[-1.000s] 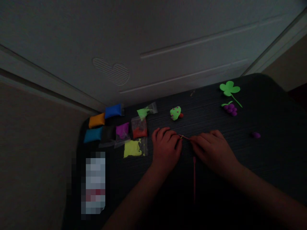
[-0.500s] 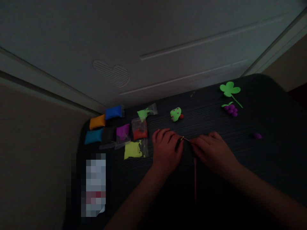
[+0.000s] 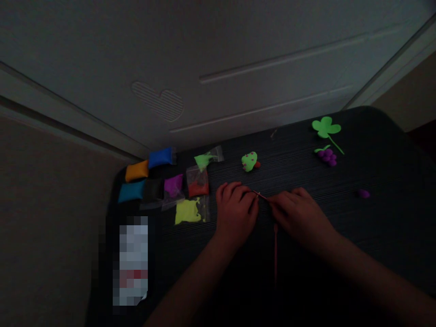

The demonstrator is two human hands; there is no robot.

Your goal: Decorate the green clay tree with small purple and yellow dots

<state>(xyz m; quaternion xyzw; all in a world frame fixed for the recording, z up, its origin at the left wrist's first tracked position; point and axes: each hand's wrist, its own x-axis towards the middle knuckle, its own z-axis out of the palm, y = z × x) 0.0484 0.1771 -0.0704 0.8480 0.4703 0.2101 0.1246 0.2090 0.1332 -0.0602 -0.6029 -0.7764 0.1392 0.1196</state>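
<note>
My right hand (image 3: 299, 213) is closed, thumb and fingers pinching a thin pink clay modelling tool (image 3: 262, 196). The tool slants up and left to the fingertips of my left hand (image 3: 235, 209). That hand is curled low over the dark table, its thumb and index finger drawn together at the tool's tip; a tiny pale bit shows there, and what those fingers hold is too small to make out. A second pink tool (image 3: 275, 252) lies lengthwise just below my right hand. Beyond both hands sits a green clay tree (image 3: 250, 161) with pink dots and a red-brown trunk.
Clay packets lie at left, among them blue (image 3: 161, 157), orange (image 3: 137, 170), teal (image 3: 131, 191), purple (image 3: 173, 185), red (image 3: 198, 187), yellow (image 3: 188, 211) and green (image 3: 203, 161). At right are a green clover (image 3: 326, 127), purple grapes (image 3: 327, 156) and a purple lump (image 3: 364, 194).
The small bit at the tool's tip looked yellow before and appears paler now. Both hands keep nearly the same place; the whole view has shifted slightly.
</note>
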